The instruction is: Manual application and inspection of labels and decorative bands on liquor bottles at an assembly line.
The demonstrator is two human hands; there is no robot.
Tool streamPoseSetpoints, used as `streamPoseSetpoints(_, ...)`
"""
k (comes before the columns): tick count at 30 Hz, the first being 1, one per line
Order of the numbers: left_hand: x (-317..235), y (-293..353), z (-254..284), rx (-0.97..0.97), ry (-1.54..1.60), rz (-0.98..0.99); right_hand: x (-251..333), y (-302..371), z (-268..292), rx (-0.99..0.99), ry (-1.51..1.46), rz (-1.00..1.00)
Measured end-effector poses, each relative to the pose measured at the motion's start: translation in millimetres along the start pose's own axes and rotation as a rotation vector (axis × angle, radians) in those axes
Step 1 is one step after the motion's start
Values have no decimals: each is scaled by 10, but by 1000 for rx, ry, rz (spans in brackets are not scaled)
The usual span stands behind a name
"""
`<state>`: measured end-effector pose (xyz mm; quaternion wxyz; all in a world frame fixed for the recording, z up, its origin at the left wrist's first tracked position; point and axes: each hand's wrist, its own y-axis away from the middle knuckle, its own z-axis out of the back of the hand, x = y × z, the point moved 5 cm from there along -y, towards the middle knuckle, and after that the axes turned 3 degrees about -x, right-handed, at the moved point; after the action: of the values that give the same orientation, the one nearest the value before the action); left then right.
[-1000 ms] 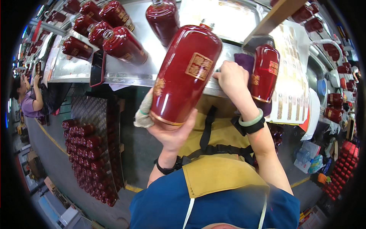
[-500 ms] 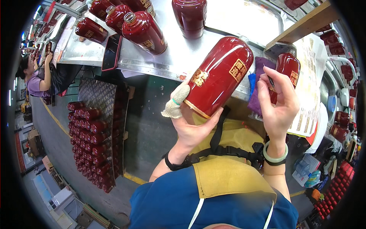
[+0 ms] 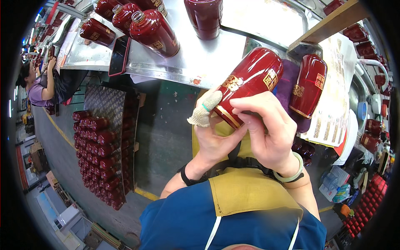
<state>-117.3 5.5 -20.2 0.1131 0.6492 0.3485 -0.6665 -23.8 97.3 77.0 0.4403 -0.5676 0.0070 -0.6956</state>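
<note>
A glossy dark-red bottle (image 3: 253, 81) with gold emblems lies tilted in my left hand (image 3: 213, 139), its gold-banded end toward me. The fingers wrap round that end, and one wears a knitted fabric finger cover (image 3: 203, 110) with a green band. My right hand (image 3: 266, 127) is bent in front of the bottle, thumb and forefinger close together near the gold band. Whatever is pinched there, if anything, is hidden or too small to name. Another red bottle (image 3: 307, 85) rests on a purple cloth (image 3: 289, 85) to the right.
On the metal table (image 3: 162, 68) stand several red bottles (image 3: 155, 33) and a phone (image 3: 119, 55). A wooden bar (image 3: 329, 23) juts in over printed sheets (image 3: 333, 96) at right. Stacked red bottles (image 3: 98, 154) fill the lower left; a co-worker (image 3: 39, 85) is at far left.
My right hand has moved left and down from beside the purple cloth to the bottle's gold band. The bottle has shifted slightly right and down in my left hand.
</note>
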Motion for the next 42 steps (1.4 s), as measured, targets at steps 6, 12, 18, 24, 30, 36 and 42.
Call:
streamPoseSetpoints(6, -11, 29, -5, -6, -28, 27, -12, 24, -68, -20, 35, 62)
streamPoseSetpoints(12, -25, 14, -5, -5, -22, 4, -14, 14, -97, 27, 67, 40)
streamPoseSetpoints(18, -35, 5, -11, -29, 8, 28, -34, 23, -112, 34, 87, 51)
streamPoseSetpoints(24, -5, 21, 10, -35, 0, 55, -60, 38, -118, 26, 48, 50)
streamPoseSetpoints(30, -10, 20, 1, -16, 21, 63, -63, 38, -95, 45, 65, 82)
streamPoseSetpoints(36, 12, 47, -8, -27, 59, 145, -86, 42, -102, 67, 61, 88)
streamPoseSetpoints(42, 29, 63, -15, -19, 73, 198, -90, 37, -115, 70, 83, 117)
